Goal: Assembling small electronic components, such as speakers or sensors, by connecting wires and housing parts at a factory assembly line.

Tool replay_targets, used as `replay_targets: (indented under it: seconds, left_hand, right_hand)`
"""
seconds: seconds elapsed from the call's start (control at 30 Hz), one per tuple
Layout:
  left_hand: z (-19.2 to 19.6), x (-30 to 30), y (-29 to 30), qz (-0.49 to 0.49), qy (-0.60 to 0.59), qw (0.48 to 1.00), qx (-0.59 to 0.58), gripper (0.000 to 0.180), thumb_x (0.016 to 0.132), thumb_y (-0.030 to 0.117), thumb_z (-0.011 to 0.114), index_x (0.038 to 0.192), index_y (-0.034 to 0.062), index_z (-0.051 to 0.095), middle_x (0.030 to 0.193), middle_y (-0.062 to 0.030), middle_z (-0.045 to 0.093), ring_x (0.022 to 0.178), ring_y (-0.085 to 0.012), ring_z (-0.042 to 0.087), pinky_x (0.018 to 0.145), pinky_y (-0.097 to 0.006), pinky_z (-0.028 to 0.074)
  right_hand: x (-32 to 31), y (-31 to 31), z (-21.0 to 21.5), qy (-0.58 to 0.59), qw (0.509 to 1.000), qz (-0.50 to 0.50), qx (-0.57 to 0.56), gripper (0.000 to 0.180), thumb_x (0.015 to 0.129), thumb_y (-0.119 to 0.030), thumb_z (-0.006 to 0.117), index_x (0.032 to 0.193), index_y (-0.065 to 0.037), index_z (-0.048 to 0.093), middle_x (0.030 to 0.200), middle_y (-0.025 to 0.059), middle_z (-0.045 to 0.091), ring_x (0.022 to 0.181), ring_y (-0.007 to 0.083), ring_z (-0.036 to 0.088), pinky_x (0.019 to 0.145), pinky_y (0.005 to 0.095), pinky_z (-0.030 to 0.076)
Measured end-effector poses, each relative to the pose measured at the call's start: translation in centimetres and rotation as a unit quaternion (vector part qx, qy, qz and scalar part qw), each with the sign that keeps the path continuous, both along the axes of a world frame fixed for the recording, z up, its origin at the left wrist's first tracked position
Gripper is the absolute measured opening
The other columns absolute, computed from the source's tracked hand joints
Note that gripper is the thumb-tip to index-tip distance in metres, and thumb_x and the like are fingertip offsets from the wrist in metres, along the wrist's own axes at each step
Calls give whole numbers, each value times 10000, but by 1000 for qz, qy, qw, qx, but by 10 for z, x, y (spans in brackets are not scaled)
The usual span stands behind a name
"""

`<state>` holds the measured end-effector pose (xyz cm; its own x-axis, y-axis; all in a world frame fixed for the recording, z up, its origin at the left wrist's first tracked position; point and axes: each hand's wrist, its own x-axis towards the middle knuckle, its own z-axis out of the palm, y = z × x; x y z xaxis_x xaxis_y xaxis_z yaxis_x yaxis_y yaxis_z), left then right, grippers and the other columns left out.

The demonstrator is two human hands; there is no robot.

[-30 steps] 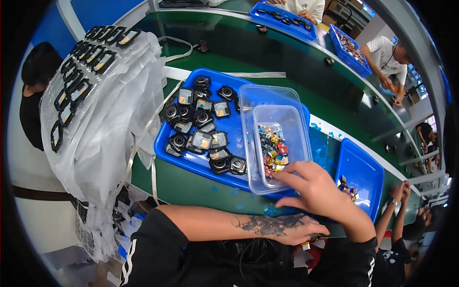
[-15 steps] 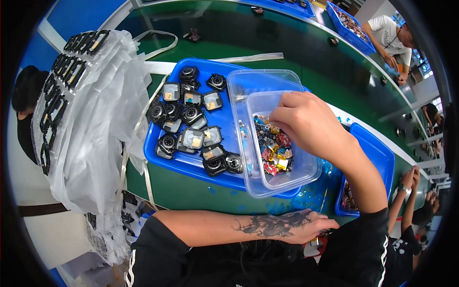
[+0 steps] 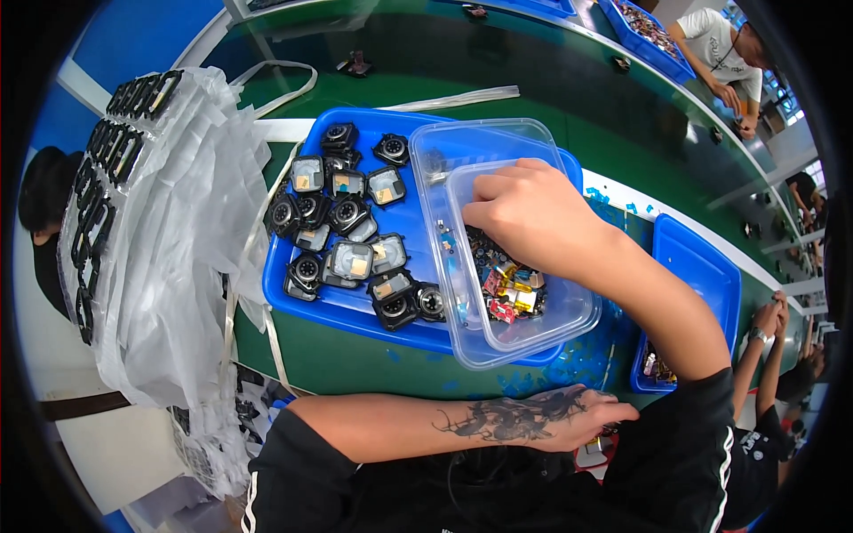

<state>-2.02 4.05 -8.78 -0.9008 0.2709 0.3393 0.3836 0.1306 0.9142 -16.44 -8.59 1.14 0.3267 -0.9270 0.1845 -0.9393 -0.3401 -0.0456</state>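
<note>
My right hand is over the inner clear plastic tub, its fingers curled together and bent down; the fingertips are hidden, so what they hold does not show. Below it in the tub lies a pile of small electronic parts, black, red, gold and white. That tub sits inside a larger clear plastic container, which rests on the right part of a blue tray. In front of my body, at the table's near edge, my left hand is closed beside my right sleeve; a small dark thing at its fingers is mostly hidden.
Several black watch cases fill the tray's left side. Plastic sheets holding black frames are stacked at left. A second blue tray stands at right, near blue scraps. Across the green table, a person in white handles something small.
My right hand has shifted a little left and up over the tub, covering its far left corner. My left hand stays nearly in place. The whole view has shifted slightly.
</note>
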Motion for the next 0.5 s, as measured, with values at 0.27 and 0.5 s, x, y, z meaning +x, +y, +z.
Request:
replay_targets:
  seconds: [0.27,0.5]
  left_hand:
    - [5,-1,-3,15,16,1000,8,461,863,-9,566,1309,42,464,1005,-186,588,891,-362,618,724,-412,508]
    - [6,-2,-5,15,20,1000,-5,455,875,16,568,1316,48,461,1019,-182,596,901,-362,619,741,-417,509]
  right_hand:
    - [-1,-2,-9,-23,1000,-8,-8,71,694,-77,630,749,-44,661,758,104,608,770,298,657,642,412,537]
    - [1,10,-4,-26,997,-72,10,113,724,-24,628,829,-1,591,855,137,602,782,314,656,629,409,544]
